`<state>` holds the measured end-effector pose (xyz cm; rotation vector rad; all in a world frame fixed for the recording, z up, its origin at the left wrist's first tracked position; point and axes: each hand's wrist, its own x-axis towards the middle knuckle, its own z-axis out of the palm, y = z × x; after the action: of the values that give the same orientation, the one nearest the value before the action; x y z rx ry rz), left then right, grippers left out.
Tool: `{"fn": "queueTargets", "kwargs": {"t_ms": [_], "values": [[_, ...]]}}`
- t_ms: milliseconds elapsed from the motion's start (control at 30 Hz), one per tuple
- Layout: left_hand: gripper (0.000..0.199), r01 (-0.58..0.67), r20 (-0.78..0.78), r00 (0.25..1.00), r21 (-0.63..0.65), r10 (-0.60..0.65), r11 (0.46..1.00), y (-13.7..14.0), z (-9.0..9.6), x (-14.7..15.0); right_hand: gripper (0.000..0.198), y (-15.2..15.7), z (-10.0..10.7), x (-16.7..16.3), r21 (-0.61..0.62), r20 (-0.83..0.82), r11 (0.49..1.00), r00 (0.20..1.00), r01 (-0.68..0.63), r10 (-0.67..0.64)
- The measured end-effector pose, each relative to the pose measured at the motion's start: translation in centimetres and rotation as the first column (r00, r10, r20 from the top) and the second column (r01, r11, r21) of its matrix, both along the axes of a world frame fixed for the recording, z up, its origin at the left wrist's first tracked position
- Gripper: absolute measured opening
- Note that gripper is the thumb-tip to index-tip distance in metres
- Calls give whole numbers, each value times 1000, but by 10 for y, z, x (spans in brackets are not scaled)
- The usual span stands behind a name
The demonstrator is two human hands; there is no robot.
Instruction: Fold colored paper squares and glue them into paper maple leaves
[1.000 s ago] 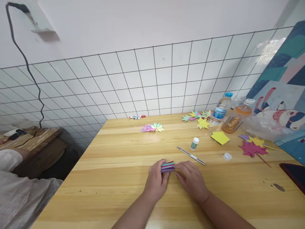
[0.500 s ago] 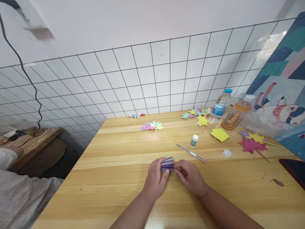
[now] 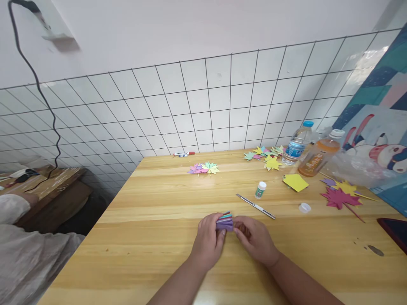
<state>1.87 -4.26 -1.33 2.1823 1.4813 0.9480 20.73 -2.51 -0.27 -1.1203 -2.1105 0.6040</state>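
Observation:
My left hand (image 3: 206,240) is wrapped round a small stack of coloured paper (image 3: 225,226), thumb in front and fingers behind. The near sheets are purple; white, teal and red edges show behind them. At the stack's right edge, my right hand (image 3: 257,240) is closed in a pinch, its thumb and forefinger on the paper. Its other fingers are curled in. Just beyond the hands lies a slim craft knife (image 3: 255,206). An uncapped-looking glue stick (image 3: 260,190) stands behind the knife, and a translucent cap (image 3: 304,208) lies to its right.
Paper maple leaves (image 3: 203,168) lie further back, with more leaves (image 3: 341,197) at right. A yellow paper piece (image 3: 295,182), a water bottle (image 3: 297,143) and an orange drink bottle (image 3: 319,157) occupy the right side. Markers (image 3: 184,154) lie by the wall. Another person's sleeve (image 3: 15,207) shows at left.
The view has shifted slightly. Both hands stay at the stack; the purple sheets at its front look lighter and a little more fanned.

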Motion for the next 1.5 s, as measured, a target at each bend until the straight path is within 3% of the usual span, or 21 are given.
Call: {"fn": "queueTargets", "kwargs": {"t_ms": [133,233,333,467,767,933,1167,1500], "values": [[39,-1,-18,1000,3,1,1000,0,-2,0,15,-1,2,2,31,7,999,1000,8,-8],[36,-6,-30,1000,21,7,1000,1,-3,1,17,-7,2,1,-56,-40,995,996,81,-83],[31,-17,-39,999,60,19,998,2,-6,2,30,-19,0,-6,-127,-49,981,987,144,-151],[33,-40,-44,998,85,43,996,5,-12,4,43,-36,-8,-15,-125,17,964,972,235,-234],[32,-61,-65,996,91,67,994,4,-15,3,56,-39,-18,-17,-142,12,957,967,254,-255],[33,-69,-57,996,89,74,994,4,-15,4,52,-37,-17,-20,-171,2,957,971,235,-239],[34,-64,-62,996,92,70,994,5,-17,4,53,-39,-19,-17,-93,-20,980,983,177,-180],[34,-67,-73,995,106,75,992,6,-16,3,54,-43,-17,-16,-94,19,983,988,155,-154]]}}
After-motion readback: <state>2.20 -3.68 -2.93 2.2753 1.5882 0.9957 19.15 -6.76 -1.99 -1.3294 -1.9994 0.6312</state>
